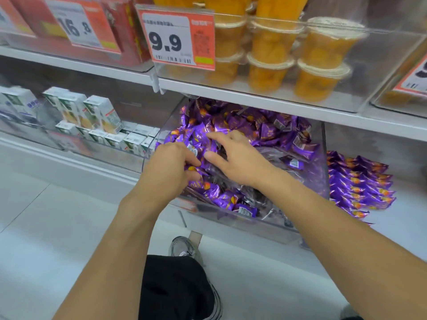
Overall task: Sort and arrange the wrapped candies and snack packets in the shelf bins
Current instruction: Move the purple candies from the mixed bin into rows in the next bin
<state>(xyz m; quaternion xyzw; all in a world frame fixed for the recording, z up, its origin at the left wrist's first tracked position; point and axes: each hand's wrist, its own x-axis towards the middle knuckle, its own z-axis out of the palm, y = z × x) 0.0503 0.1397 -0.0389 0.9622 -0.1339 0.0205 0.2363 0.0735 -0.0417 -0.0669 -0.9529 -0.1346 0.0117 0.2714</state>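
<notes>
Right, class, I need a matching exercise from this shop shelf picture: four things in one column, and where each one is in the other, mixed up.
Things
1. fruit cups
2. purple candies
3. white cartons
4. 9.9 price tag

Places
A. left part of the lower shelf
B. clipped to the front of the upper bin
C. in the clear bin where both hands reach
D. stacked on the upper shelf

Pairs: 1-D, 2-C, 3-A, 4-B

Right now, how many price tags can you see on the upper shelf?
3: the 16.8 tag at left, the 9.9 tag in the middle, one cut off at the right edge.
</notes>
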